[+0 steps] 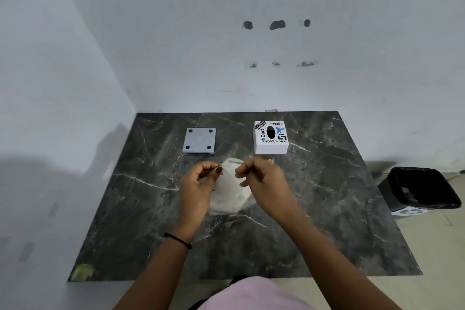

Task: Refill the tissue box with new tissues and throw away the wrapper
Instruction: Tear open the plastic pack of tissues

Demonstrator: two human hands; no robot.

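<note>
While the pack of tissues [230, 189] rests on the dark marbled table [327, 209] near the middle, both hands are closed on its far end. It looks like a soft white bundle in thin, clear film, somewhat crumpled and slumped, with no hard edges; print or labelling cannot be made out. The left hand [198, 184] has its fingers curled in and pinches the top left edge of the film between thumb and fingertip. The right hand [264, 181] is likewise curled, pinching the film just beside it on the right.

The step in hand appears to be tearing open the wrapper. To do it well, the two pinches should sit close together on the same seam and pull apart sideways, so the film splits cleanly. Gripping only film, not the sheets beneath, should keep the stack squared for loading.

Beyond the pack, at the far right of the table, stands the white tissue box [270, 137], covered in stickers, its dark oval slot facing up and nothing showing through it. To its left, well apart, lies a grey square plate [200, 140] with four dark feet, probably the box's base. Off the table to the right, on the floor, sits a black bin [422, 187] with a dark liner, ready for the wrapper.
</note>
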